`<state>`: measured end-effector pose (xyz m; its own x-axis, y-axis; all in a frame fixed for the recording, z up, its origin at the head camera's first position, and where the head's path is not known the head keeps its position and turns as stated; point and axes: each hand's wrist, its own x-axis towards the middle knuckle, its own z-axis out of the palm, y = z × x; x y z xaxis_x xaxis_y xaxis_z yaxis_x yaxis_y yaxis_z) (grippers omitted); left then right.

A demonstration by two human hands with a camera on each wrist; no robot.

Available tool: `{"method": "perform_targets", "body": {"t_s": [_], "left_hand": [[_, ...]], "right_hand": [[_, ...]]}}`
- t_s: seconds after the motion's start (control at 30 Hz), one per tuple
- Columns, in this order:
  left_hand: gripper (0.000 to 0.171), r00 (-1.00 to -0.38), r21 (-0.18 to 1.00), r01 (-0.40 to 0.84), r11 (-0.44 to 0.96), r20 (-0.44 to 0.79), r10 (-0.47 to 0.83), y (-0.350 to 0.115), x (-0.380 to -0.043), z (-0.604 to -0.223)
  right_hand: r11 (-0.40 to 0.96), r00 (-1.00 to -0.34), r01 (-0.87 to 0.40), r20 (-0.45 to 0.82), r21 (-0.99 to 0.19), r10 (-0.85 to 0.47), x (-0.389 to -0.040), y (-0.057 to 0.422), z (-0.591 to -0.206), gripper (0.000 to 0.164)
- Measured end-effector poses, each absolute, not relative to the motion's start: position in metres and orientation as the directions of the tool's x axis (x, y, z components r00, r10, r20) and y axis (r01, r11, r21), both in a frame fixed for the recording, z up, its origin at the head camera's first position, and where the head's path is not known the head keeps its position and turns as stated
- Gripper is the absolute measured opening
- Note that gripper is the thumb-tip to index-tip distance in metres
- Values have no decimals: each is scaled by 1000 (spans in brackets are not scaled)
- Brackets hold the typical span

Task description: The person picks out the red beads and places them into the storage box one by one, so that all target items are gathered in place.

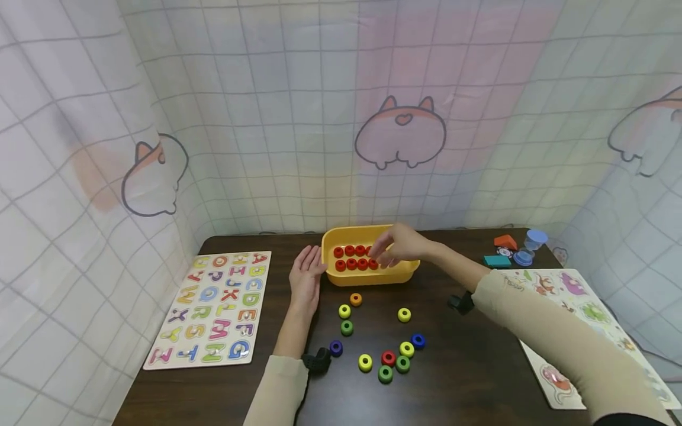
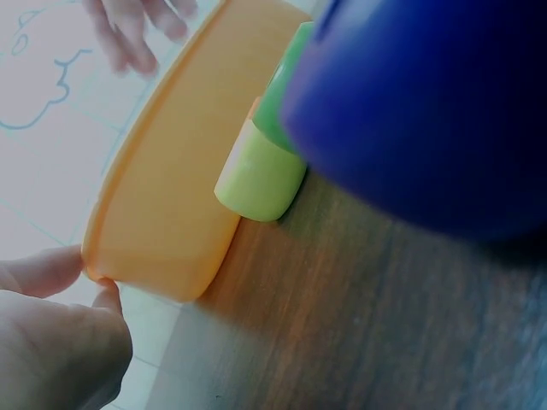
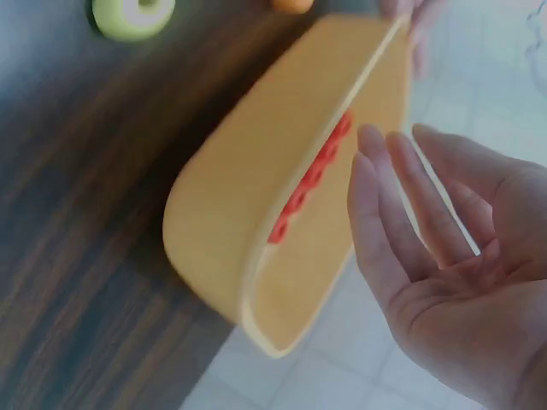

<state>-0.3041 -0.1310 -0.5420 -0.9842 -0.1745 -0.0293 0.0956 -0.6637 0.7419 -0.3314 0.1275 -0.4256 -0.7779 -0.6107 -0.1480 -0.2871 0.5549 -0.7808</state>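
A yellow tray stands at the back of the table, with red rings lined up in two rows inside. At its left end, my left hand has its fingers extended along the outside, and the thumb touches the tray wall. In the left wrist view, the left hand meets the tray's corner. Over the right part of the tray hovers my right hand, fingers loosely bent. From the right wrist view, no object shows in the right hand; the red rings lie beyond it.
Loose rings lie before the tray: orange, yellow, green, blue, purple and red. An alphabet board lies left, an animal board right. Small blocks and clear blue cups stand back right.
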Motion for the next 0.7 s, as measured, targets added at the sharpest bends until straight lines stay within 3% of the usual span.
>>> {"method": "perform_targets", "body": {"t_s": [0.17, 0.43, 0.7], "left_hand": [[67, -985, 748, 101, -656, -18, -172, -131, -304, -542], [67, -984, 745, 92, -660, -33, -174, -133, -304, -542], [69, -986, 733, 99, -673, -17, -163, -132, -304, -544]], "right_hand": [[492, -685, -352, -139, -797, -715, -291, 127, -421, 16], [511, -573, -363, -246, -779, -782, -243, 120, -456, 19], [562, -544, -426, -296, -709, -785, -221, 118, -482, 19]]}}
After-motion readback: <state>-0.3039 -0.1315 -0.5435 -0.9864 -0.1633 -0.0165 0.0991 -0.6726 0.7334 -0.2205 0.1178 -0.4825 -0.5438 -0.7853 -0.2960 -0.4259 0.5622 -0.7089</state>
